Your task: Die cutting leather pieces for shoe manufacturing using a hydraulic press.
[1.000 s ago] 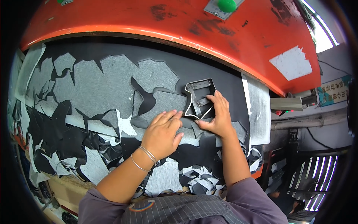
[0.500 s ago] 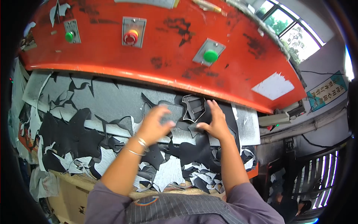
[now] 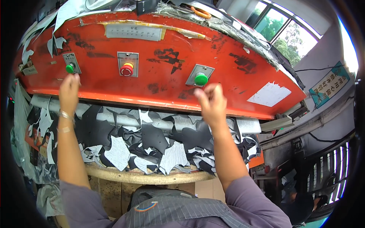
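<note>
My left hand (image 3: 69, 91) is raised to the red machine front (image 3: 159, 91), its fingers curled just below a green push button (image 3: 70, 68). Further right, my right hand (image 3: 213, 104) is loosely closed, thumb standing up, just below a second green button (image 3: 201, 79). Neither hand shows anything in it. Whether either one touches its button I cannot make out. Between them sits a red stop button (image 3: 126, 69) on a metal plate. Below the machine's lower edge lie dark cut sheet scraps (image 3: 95, 127) and pale-backed pieces (image 3: 117, 153).
A wooden ledge (image 3: 148, 178) runs along the front, under the heaped scraps. Orange-handled scissors (image 3: 200, 12) lie on top of the machine. At the right are a pipe (image 3: 289, 136) and a teal sign (image 3: 330, 86). Another person (image 3: 300, 207) is at the lower right.
Both hands have left the sheet and the metal cutting die and risen to the green buttons, the left moving far leftward. The view has tilted up; the die is now out of sight.
</note>
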Tool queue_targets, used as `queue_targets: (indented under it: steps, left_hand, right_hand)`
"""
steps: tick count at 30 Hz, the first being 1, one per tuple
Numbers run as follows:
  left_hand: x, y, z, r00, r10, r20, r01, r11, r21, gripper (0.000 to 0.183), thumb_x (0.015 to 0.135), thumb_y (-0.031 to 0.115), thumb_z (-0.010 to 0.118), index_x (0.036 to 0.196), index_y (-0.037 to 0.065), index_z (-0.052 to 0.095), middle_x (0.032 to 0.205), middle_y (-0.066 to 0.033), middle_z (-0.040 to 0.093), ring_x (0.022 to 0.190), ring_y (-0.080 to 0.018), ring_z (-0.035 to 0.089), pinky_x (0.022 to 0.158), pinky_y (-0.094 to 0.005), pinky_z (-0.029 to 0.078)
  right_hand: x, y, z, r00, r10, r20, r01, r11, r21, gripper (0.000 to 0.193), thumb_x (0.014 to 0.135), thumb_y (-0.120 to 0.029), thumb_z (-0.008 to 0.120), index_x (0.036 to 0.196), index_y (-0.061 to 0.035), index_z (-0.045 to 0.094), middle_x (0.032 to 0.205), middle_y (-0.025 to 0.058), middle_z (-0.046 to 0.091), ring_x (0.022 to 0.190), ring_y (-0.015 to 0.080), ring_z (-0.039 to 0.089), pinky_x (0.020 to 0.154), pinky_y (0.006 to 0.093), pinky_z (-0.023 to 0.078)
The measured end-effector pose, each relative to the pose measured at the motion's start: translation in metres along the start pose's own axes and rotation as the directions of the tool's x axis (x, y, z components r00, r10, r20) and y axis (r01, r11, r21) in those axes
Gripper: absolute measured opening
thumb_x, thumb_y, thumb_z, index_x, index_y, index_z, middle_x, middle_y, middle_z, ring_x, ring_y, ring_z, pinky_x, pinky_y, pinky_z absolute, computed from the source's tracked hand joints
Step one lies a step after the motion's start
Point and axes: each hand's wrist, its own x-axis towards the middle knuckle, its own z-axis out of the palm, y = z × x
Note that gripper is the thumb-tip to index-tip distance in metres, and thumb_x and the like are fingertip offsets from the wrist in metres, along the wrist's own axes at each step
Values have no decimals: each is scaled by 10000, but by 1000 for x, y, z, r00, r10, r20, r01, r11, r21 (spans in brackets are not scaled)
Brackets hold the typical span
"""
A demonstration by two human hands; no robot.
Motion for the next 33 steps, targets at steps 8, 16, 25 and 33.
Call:
queue_targets:
  steps: [8,16,25,33]
  left_hand:
    - [-264,137,65,662,92,744,-47,996,-82,235,782,333,724,778,100,698,816,-81,623,798,-281,611,707,-371,507]
    - [-275,155,92,855,110,507,-159,986,54,248,697,307,737,703,68,671,736,-94,572,747,-295,559,663,-394,478]
    - [-254,153,74,692,-67,719,82,997,13,243,747,318,732,761,76,735,696,-91,593,665,-278,577,606,-367,468]
    - [-166,165,178,745,-129,655,394,877,-275,374,815,119,701,1153,-6,604,984,-92,589,686,-102,580,606,-232,464]
  right_hand:
    - [-196,-28,-53,487,281,827,201,885,-419,543,731,-451,761,1029,-19,621,969,182,626,927,346,615,820,404,495]
    - [-207,-2,-37,658,102,746,313,864,-394,466,556,-221,840,917,-43,605,887,121,607,879,289,619,735,373,522]
    - [-79,17,-21,569,435,697,-81,874,-480,690,790,-615,632,1226,-81,597,1154,217,610,1100,378,570,917,447,468]
    - [-3,106,70,637,707,308,-342,617,-709,726,693,-450,705,1227,11,538,1409,261,341,1285,385,353,1003,434,421]
